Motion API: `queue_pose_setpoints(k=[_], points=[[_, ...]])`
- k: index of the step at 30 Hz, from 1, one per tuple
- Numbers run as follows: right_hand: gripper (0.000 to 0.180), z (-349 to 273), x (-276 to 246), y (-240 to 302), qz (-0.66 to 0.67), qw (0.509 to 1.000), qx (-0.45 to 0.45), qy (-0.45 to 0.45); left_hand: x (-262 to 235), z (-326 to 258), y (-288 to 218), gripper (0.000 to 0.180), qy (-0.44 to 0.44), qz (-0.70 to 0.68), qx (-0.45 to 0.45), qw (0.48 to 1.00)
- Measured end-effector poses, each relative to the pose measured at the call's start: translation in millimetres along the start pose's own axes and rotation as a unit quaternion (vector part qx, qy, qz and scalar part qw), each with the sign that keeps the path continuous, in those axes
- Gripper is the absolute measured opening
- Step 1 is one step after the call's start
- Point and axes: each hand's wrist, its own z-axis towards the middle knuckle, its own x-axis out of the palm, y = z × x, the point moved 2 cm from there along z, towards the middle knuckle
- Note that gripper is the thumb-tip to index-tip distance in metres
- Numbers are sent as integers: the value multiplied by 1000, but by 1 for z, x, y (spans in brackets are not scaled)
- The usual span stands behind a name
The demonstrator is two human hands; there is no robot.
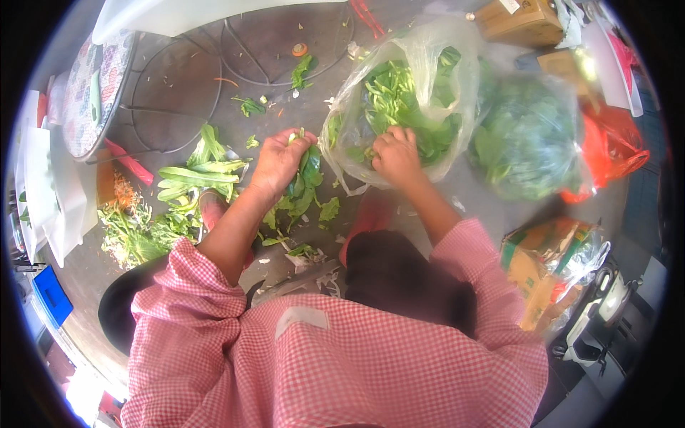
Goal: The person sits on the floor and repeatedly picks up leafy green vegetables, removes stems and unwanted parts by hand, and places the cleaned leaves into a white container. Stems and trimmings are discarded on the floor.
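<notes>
In my left hand point(280, 158) I hold a bunch of leafy greens point(305, 178); my grip is closed around the stems, and the dark leaves hang down over the floor point(178, 85), I think so that I can see them well. My right hand point(394, 155) is inside the clear plastic bag point(428, 50), the fingers curled together on more green leaves point(389, 96) there. The bag stands open just in front of me, easy to reach. To my left, a pile of sorted stalks point(196, 178) lies on the floor, apart from the scraps point(128, 228). Another bag of greens point(528, 143) and a red bag point(614, 150) wait on my right
</notes>
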Motion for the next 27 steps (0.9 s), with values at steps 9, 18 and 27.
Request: queue_pose_setpoints(k=[9, 18, 27], points=[[12, 29, -83, 12, 571, 786, 217, -93, 37, -20, -52, 28, 50, 200, 178, 962], [14, 30, -178, 44, 618, 758, 194, -71, 57, -51, -120, 21, 133, 196, 175, 956], [16, 36, -255, 81, 557, 827, 62, 41, 39, -118, -173, 25, 223, 276, 220, 908]])
